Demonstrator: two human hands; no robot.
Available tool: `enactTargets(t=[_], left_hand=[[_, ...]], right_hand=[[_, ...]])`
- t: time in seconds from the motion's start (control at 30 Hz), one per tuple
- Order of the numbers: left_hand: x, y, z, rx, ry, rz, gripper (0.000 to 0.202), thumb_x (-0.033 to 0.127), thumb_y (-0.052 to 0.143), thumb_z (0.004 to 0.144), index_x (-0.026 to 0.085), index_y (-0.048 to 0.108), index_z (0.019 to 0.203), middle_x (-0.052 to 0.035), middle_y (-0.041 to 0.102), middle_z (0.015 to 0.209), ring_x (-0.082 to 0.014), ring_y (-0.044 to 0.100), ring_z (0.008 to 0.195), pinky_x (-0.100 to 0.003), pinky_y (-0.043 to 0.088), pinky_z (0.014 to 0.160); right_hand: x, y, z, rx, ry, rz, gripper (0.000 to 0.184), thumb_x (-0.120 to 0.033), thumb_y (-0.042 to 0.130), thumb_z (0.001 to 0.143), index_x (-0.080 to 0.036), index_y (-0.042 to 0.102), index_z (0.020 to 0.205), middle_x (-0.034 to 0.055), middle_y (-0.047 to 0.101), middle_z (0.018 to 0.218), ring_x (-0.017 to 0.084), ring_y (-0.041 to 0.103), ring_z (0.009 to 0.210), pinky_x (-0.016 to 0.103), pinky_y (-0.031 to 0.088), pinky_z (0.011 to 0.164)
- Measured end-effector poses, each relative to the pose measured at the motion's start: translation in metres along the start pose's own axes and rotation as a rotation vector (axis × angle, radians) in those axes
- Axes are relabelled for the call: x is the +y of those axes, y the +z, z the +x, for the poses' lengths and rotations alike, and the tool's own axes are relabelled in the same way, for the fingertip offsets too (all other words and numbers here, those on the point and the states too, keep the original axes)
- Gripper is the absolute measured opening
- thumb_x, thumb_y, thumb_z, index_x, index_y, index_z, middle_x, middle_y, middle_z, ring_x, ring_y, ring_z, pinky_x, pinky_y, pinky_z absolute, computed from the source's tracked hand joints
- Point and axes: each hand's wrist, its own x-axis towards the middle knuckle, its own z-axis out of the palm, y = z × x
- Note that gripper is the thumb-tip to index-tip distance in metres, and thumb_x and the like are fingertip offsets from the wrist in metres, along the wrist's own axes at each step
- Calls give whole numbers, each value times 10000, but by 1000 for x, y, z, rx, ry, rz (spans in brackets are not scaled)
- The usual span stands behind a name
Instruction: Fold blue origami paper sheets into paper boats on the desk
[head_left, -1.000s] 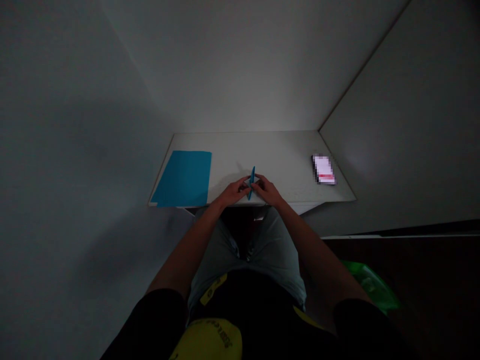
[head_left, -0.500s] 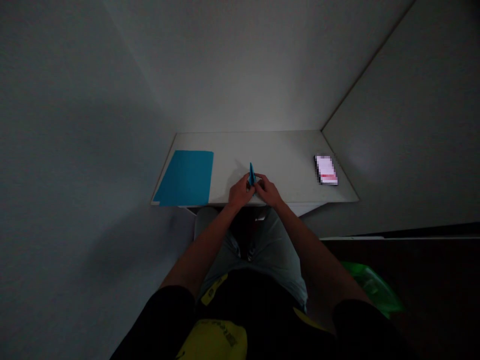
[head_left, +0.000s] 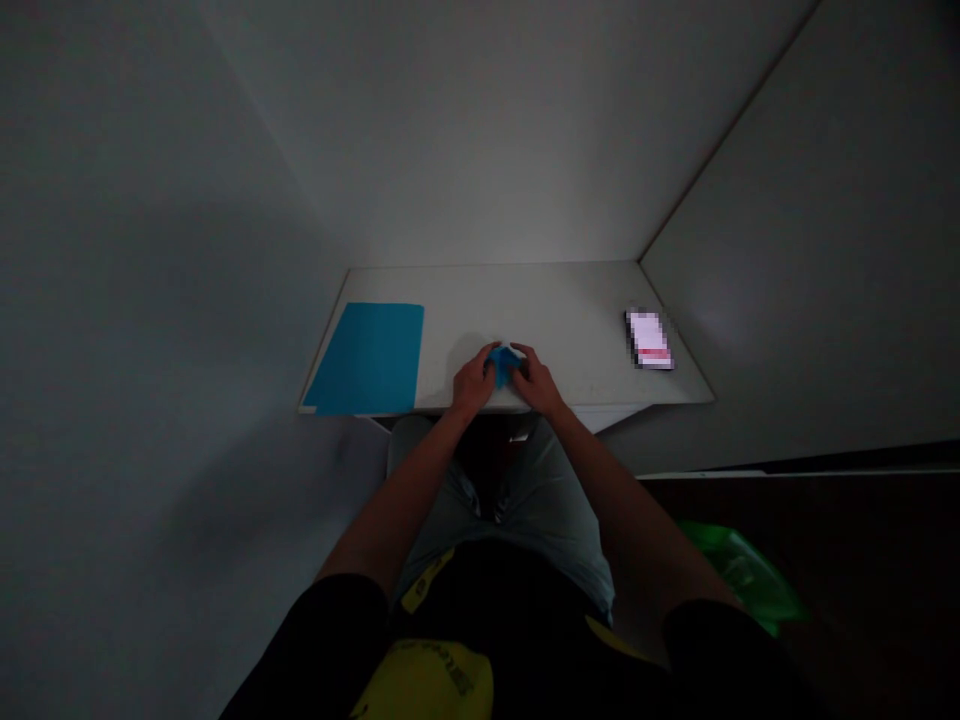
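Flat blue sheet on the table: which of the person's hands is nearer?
Left. The left hand is right of the sheet, apart from it; the right hand is farther right, across the folded blue paper.

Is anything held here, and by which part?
A folded blue paper piece, held at its left side by the left hand and its right side by the right hand.

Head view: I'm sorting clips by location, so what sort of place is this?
Likely a small, dim indoor nook or booth: a white tabletop sits among plain pale walls, with flat blue paper and what looks like a phone on it.
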Motion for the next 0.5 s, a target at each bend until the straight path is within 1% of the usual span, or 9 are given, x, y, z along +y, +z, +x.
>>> enactTargets(t=[0.1,0.17,0.23,0.3,0.37,0.43,0.5], left_hand=[[-5,-4,1,-12,-17,-167,457,191,497,990,249,707,1392,-23,776,897,-194,693,721,-324,561,784],[-8,-6,1,-60,-22,-267,417,189,529,954,217,739,1313,-7,753,820,-168,679,671,-293,557,742],[-11,-9,2,-118,-14,-338,369,222,605,927,190,752,1263,-20,765,852,-168,708,724,-286,568,762],[-14,-11,2,-159,-7,-369,348,299,688,917,172,753,1234,-40,776,902,-176,725,771,-291,575,774],[-17,-12,2,-149,12,-366,342,366,754,896,165,751,1173,-53,777,955,-180,724,814,-292,574,782],[-20,-11,3,-119,41,-366,380,362,794,866,171,723,1188,-54,773,1004,-182,720,871,-288,570,798],[-21,-10,3,-114,55,-392,501,317,811,843,181,670,1304,-53,775,1049,-186,722,921,-290,571,821]], right_hand=[[2,-3,1,22,22,80,478,-412,527,967,-227,594,1403,-29,639,729,182,599,612,305,477,630],[6,-4,2,41,63,152,412,-427,521,956,-236,645,1300,-26,635,718,187,606,621,312,495,629],[11,-5,4,66,106,231,385,-463,514,948,-239,675,1217,-18,632,713,196,613,642,325,519,639],[16,-4,6,75,131,299,397,-526,508,952,-235,689,1152,-6,640,728,200,620,665,342,548,671],[18,-4,7,71,125,317,428,-606,560,939,-228,688,1093,3,653,763,189,611,670,344,557,686],[19,-4,8,75,92,295,500,-662,673,883,-223,673,1122,11,678,846,169,590,670,329,543,675],[19,-4,8,82,66,275,621,-691,753,822,-225,650,1221,22,697,939,160,584,689,320,532,673]])
